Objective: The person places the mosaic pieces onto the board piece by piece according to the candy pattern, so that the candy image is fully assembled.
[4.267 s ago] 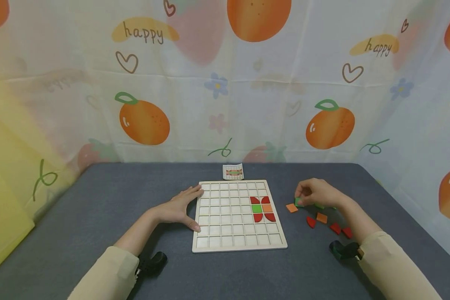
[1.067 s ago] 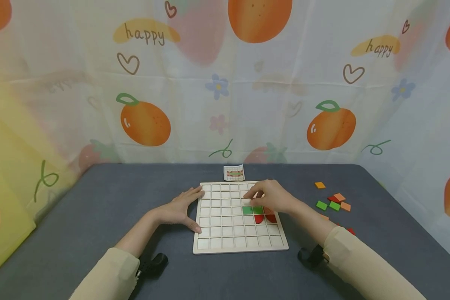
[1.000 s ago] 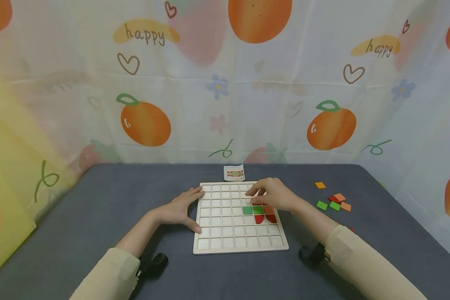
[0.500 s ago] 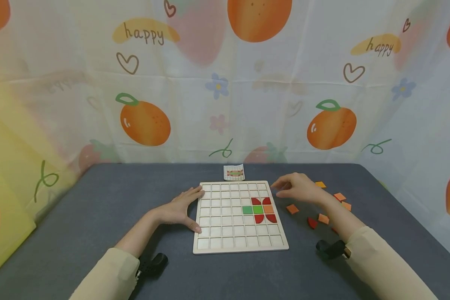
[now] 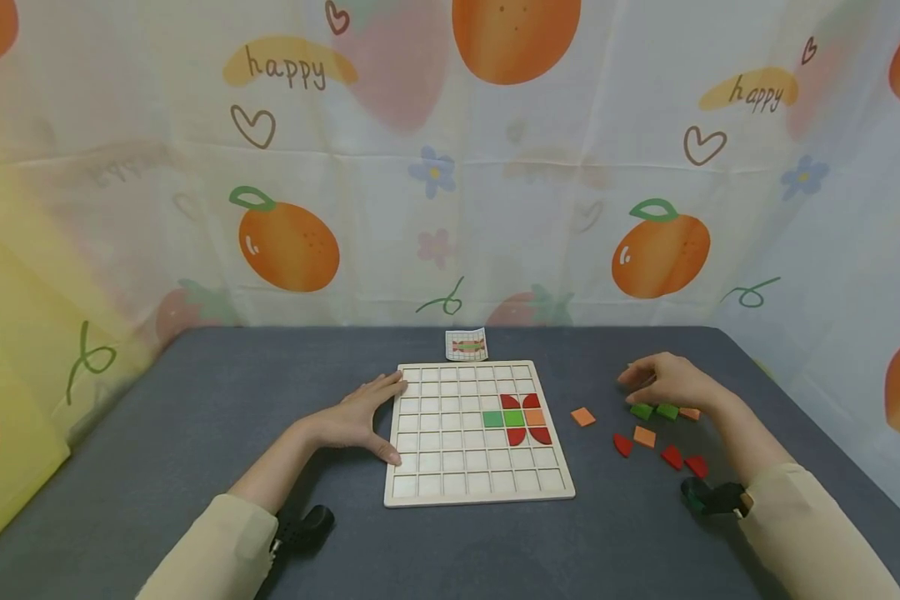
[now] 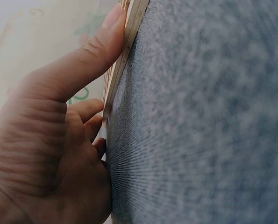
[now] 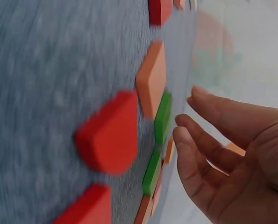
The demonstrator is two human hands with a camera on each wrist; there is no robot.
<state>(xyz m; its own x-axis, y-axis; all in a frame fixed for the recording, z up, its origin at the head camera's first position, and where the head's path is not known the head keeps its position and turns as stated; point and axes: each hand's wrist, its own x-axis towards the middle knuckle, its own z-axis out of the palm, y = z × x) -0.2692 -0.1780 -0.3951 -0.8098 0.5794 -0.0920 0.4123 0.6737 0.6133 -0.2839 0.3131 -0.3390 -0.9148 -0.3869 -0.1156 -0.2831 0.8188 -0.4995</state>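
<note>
My left hand (image 5: 354, 418) rests along the left edge of the white gridded board (image 5: 420, 483), thumb and fingers spread. The left wrist view shows its thumb (image 6: 94, 58) against the board's wooden side. On the board's right part, two green squares (image 5: 492, 419) and an orange square (image 5: 534, 417) form a row, with red curved pieces (image 5: 541, 435) above and below. My right hand (image 5: 671, 382) hovers over loose tiles right of the board. Its fingers are loosely bent and hold nothing, close by a green tile (image 7: 163, 117) in the right wrist view.
Loose orange squares (image 5: 582, 417) and red curved pieces (image 5: 622, 445) lie scattered on the dark table (image 5: 450, 550) right of the board. A small pattern card (image 5: 466, 344) sits behind the board. A printed curtain (image 5: 390, 200) hangs at the back.
My right hand has put a green tile on the board, left of the first green square. It has since let go and moved right, over the loose tiles. The left hand has stayed put.
</note>
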